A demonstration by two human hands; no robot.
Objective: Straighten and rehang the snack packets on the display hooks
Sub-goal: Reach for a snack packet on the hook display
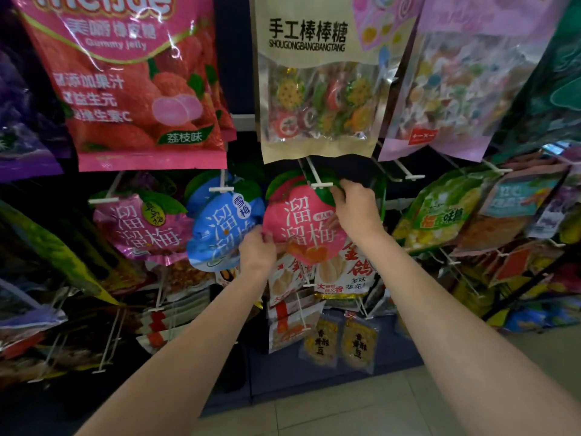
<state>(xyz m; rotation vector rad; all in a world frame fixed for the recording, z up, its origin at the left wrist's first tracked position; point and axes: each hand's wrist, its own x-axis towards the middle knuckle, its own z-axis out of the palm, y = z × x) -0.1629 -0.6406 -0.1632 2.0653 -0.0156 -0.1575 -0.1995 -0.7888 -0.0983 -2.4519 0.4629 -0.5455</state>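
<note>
A round pink plum packet (pixel 301 223) with green leaf tabs hangs under a white display hook (pixel 320 184) in the middle row. My left hand (pixel 256 251) pinches its lower left edge. My right hand (pixel 356 207) grips its upper right edge, at the green leaf just below the hook's tip. A blue plum packet (pixel 220 234) hangs on the hook to the left, and a purple-pink one (pixel 140 229) hangs further left. Whether the pink packet's hole sits on the hook is hidden by the packet's top.
Large bags hang above: a red gummy jelly bag (pixel 135 86), a beige lollipop bag (pixel 317 80) and a lilac candy bag (pixel 456 86). Sunflower seed packets (pixel 342 275) and small bean packets (pixel 339 341) hang below. Empty wire hooks (pixel 405 171) jut out at right. Tiled floor (pixel 345 404) lies beneath.
</note>
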